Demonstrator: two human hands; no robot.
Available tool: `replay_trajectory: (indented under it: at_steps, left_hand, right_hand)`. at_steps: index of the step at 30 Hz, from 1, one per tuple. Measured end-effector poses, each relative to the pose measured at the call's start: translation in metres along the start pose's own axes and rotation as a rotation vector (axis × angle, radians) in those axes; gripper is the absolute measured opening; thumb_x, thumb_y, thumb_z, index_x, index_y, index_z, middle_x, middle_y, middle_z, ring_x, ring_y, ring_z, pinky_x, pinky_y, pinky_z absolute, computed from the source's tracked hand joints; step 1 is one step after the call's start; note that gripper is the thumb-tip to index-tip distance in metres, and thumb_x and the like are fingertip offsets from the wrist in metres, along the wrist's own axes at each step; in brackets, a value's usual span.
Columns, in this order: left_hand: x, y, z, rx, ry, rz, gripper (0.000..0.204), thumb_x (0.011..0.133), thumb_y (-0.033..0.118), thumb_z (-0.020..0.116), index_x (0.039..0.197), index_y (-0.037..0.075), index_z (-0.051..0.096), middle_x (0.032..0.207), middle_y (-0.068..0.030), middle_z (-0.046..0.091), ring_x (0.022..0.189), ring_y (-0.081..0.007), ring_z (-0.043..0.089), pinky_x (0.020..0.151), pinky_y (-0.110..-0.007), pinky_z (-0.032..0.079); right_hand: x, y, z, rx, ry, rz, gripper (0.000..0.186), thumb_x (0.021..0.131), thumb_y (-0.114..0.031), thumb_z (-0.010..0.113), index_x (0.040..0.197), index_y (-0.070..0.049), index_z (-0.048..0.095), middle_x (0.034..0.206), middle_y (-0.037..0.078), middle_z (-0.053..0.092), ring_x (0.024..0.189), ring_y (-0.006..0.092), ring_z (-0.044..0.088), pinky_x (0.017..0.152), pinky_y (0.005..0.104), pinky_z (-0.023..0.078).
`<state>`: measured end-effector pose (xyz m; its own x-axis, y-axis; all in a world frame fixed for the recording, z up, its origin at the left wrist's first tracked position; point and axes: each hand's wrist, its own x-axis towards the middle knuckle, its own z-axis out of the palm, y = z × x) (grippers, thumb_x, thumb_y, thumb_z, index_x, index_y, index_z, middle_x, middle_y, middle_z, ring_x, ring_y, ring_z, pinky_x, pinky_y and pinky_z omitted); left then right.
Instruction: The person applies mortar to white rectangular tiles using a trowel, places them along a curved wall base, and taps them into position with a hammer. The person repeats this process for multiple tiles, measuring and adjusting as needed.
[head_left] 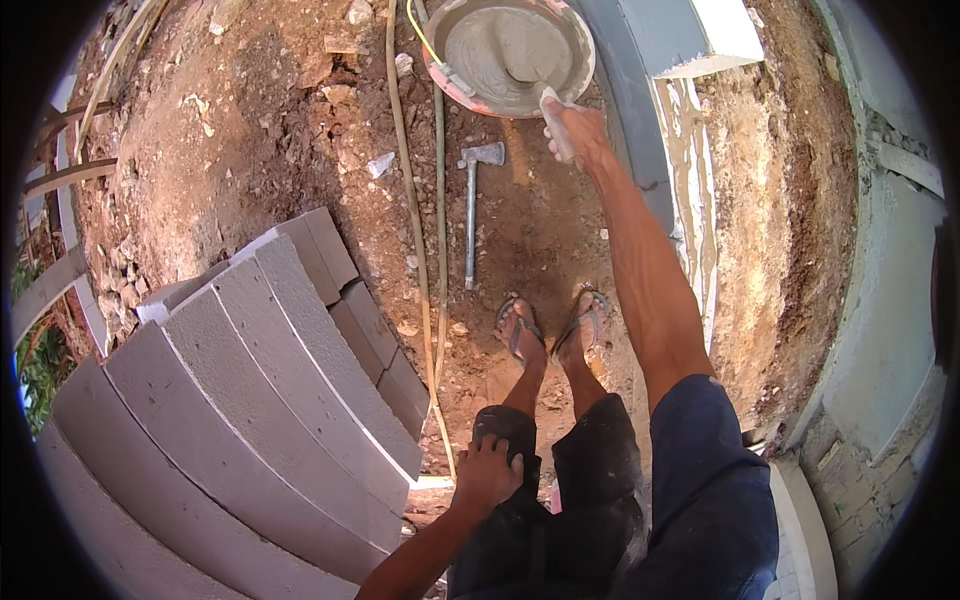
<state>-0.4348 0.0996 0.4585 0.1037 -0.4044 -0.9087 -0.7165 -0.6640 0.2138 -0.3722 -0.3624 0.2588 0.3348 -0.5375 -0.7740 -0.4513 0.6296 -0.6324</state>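
Note:
My right hand (583, 138) is closed around the pale handle of a trowel (560, 130) at the near rim of a round basin (474, 97). Wet grey mortar (490, 48) fills much of the basin, and the trowel's blade end dips into it, mostly hidden. My left hand (487, 472) rests on my left knee, fingers spread over the dark cloth and holding nothing. On the dirt between the basin and my sandalled feet lies a hatchet (484, 154) with a metal handle.
Large grey blocks (250, 380) are stacked at the left. Two long poles or hoses (405, 180) run along the dirt beside the hatchet. To the right, a low course of blocks carries a mortar strip (690, 160), with one block (690, 40) set at its far end.

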Motion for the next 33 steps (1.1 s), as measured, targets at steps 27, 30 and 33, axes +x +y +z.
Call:
replay_trajectory:
  at_steps: [27, 30, 33]
  left_hand:
    - [-0.027, 0.032, 0.072, 0.477, -0.056, 0.13, 0.046, 0.087, 0.038, 0.059, 0.115, 0.003, 0.059, 0.126, -0.0185, 0.052, 0.115, -0.0392, 0.052, 0.094, -0.054, 0.044]
    - [-0.026, 0.033, 0.084, 0.49, -0.032, 0.131, 0.045, 0.087, 0.039, 0.059, 0.114, 0.003, 0.059, 0.125, -0.0187, 0.052, 0.114, -0.0393, 0.052, 0.094, -0.054, 0.043]
    - [-0.03, 0.029, 0.095, 0.509, -0.018, 0.146, 0.045, 0.087, 0.038, 0.059, 0.114, 0.003, 0.06, 0.124, -0.0189, 0.052, 0.113, -0.0396, 0.052, 0.093, -0.054, 0.043]
  right_hand:
    - [-0.45, 0.471, -0.203, -0.58, 0.902, 0.047, 0.055, 0.081, -0.046, 0.072, 0.12, -0.007, 0.068, 0.096, 0.023, 0.07, 0.085, 0.0388, 0.07, 0.074, 0.0427, 0.057]
    - [-0.441, 0.476, -0.206, -0.585, 1.001, -0.039, 0.055, 0.082, -0.049, 0.07, 0.117, -0.006, 0.069, 0.096, 0.022, 0.07, 0.083, 0.0387, 0.07, 0.074, 0.0441, 0.057]
    - [-0.396, 0.441, -0.221, -0.681, 0.907, 0.166, 0.056, 0.083, -0.053, 0.067, 0.111, -0.004, 0.07, 0.096, 0.022, 0.07, 0.079, 0.0379, 0.07, 0.072, 0.0436, 0.057]
